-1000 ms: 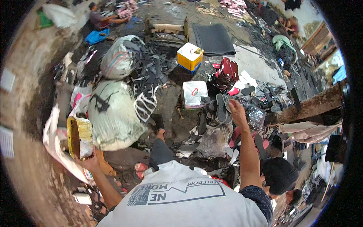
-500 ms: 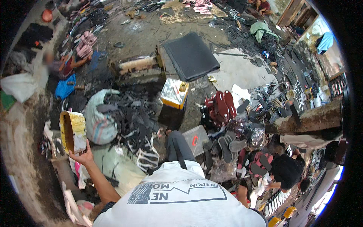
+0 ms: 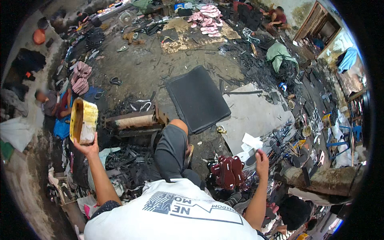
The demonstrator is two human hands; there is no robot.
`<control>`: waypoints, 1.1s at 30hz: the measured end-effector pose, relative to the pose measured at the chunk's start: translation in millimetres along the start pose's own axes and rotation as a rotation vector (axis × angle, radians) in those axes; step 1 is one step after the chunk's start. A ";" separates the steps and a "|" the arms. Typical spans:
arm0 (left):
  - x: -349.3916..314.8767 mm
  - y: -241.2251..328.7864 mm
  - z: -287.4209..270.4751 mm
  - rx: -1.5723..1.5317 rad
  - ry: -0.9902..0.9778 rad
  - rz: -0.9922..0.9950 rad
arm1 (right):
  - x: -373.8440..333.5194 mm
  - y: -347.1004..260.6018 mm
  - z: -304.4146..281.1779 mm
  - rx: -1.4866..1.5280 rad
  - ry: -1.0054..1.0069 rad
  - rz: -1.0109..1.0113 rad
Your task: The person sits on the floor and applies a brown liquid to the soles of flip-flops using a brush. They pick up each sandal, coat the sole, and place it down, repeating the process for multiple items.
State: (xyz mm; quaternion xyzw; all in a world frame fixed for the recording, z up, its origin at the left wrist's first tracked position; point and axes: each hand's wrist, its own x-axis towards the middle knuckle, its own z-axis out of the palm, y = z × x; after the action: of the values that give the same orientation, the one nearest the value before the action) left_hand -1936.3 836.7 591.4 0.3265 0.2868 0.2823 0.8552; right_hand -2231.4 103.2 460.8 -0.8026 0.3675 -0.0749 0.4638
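Observation:
My left hand (image 3: pixel 89 149) is raised at the left and grips a cut-open plastic tub (image 3: pixel 89 127) by its lower end. The tub is yellow with whitish smears, and its open mouth is tilted to the left. On the right, my right hand (image 3: pixel 262 160) is lifted with its fingers loosely apart, and I see nothing in it. White paper sheets (image 3: pixel 252 141) lie on the floor just beyond that hand. Between my legs and my right arm is a stack of dark red sandals (image 3: pixel 228 172). My bent knee (image 3: pixel 175 140) shows ahead.
A black foam sheet (image 3: pixel 198 98) lies ahead, beside a grey sheet (image 3: pixel 256 114). A low bench-like block (image 3: pixel 134 121) stands left of my knee. Black scraps (image 3: pixel 132 164) cover the floor at left. One person (image 3: pixel 52 105) sits far left, another (image 3: pixel 277 19) far right.
I have moved forward, so the block and black sheet are nearer and the yellow box ahead has left view. My right arm has come up and outward; my left hand keeps the tub.

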 end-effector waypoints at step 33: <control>373.3 -565.6 696.8 -0.073 0.238 0.000 | 958.6 -170.4 86.7 -0.941 -0.298 -0.061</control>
State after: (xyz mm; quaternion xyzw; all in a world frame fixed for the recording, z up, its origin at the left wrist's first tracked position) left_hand -1046.4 455.9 503.2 0.2591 0.3757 0.3292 0.8266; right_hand -1413.9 -418.2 337.1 -0.9373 0.2676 0.2014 0.0962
